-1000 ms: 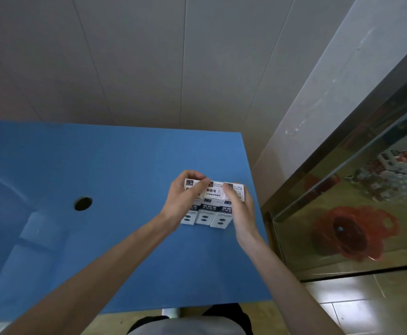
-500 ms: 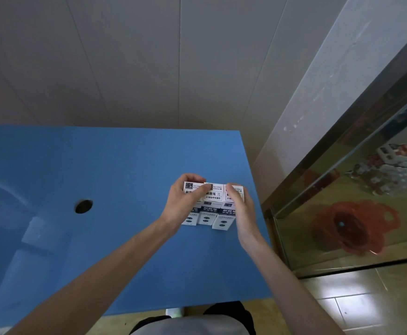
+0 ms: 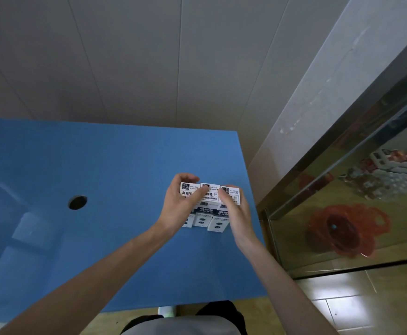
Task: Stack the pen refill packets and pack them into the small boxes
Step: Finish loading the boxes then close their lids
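Progress is judged from the head view, the only view supplied. Three small white boxes (image 3: 209, 209) are seen standing upright side by side in a row on the blue table (image 3: 101, 165), toward its right edge and at middle depth. Their printed top flaps face the camera and appear closed; dark bands are visible on the near faces.

The left hand (image 3: 180, 209) is placed at the left end of the row, its fingers curled over the far top edge and its thumb laid across the top labels. The right hand (image 3: 236, 213) is placed at the right end, its fingers curled round the rightmost box. The row is thus held pressed together between both hands.

No loose refill packets are visible anywhere on the table. A round hole (image 3: 77, 202) is noted in the tabletop, well apart to the left. A glass-fronted panel (image 3: 367, 201) is noted at the right, beyond the table edge.

It is judged that filling is finished for these three boxes and that squaring of the row is in hand. Whether further packets or boxes remain cannot be told, since none is shown.
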{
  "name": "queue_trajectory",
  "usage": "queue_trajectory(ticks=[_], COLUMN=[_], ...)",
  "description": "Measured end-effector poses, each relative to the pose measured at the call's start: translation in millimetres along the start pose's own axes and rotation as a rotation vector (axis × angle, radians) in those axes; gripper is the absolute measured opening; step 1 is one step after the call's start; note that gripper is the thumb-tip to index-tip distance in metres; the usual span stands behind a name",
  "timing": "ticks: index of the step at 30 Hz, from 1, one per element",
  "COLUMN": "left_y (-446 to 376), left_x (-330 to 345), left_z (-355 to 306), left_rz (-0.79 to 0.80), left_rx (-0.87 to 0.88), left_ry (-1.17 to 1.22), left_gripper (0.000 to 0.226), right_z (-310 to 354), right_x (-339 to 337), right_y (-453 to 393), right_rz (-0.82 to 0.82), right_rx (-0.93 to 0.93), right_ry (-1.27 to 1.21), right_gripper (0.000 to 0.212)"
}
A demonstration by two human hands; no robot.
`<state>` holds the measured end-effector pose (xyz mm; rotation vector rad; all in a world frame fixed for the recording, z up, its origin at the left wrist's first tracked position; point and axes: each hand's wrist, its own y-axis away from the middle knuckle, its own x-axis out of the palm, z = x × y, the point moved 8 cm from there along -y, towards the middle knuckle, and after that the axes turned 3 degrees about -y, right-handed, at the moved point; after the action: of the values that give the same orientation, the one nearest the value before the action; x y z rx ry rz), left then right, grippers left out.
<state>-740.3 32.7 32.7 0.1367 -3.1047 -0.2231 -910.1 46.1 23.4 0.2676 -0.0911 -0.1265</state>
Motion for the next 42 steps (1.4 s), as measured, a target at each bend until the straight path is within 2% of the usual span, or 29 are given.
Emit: queue_trajectory(ticks=[3, 7, 11, 16, 22, 26, 30, 33, 36, 39, 42], left_y=[4.1, 11.7, 14.0, 5.6, -10.1, -26.4, -45.9, -60.9, -70.0, -50.3, -9.9], left_x=[-7.0, -15.8, -2.9, -1.2, -2.6, -1.6, 1.2, 1.7, -12.8, -37.7, -54.5], left_z=[-6.8, -33.8, -23.2, -25.6, -30.0, -19.1, 19.6, 43.6, 59.0, 71.0, 95.0], left_rz=[-0.016, 0.014, 0.282, 0.278, 0.301, 0.349, 0.351, 0.349, 0.223, 0.049, 0.029], left_rx=[0.147, 0.482, 0.546, 0.58, 0.447, 0.245, 0.093, 0.055, 0.04, -0.04, -0.137], left_ry=[-0.163, -0.462, -0.724, -0.699, -0.605, -0.543, -0.62, -0.768, -0.91, -0.797, -0.747], left_gripper=[0.045, 0.058, 0.055, 0.042, 0.036, 0.031, 0.025, 0.039, 0.059, 0.061, 0.064], right_z=[1.7, 16.3, 9.3, 6.5, 14.9, 5.9, -29.9, -46.4, -60.1, -70.0, -80.2], right_x=[-1.7, -13.3, -16.5, -10.7, -10.1, -12.2, -4.4, -0.3, -6.9, -25.9, -42.9], right_y=[2.9, 9.7, 19.6, 13.3, -2.5, -17.3, -33.0, -42.1, -43.8, -32.3, -14.5], right_rz=[0.017, -0.052, 0.037, 0.092, 0.154, 0.119, 0.142, 0.147, 0.126, 0.068, 0.021], right_rx=[-0.03, -0.232, -0.342, -0.366, -0.31, -0.21, -0.024, 0.061, 0.085, 0.058, 0.016], right_ry=[0.044, 0.12, 0.228, 0.336, 0.343, 0.33, 0.399, 0.425, 0.494, 0.633, 0.703], right_gripper=[0.035, 0.066, 0.068, 0.064, 0.07, 0.07, 0.076, 0.085, 0.09, 0.087, 0.074])
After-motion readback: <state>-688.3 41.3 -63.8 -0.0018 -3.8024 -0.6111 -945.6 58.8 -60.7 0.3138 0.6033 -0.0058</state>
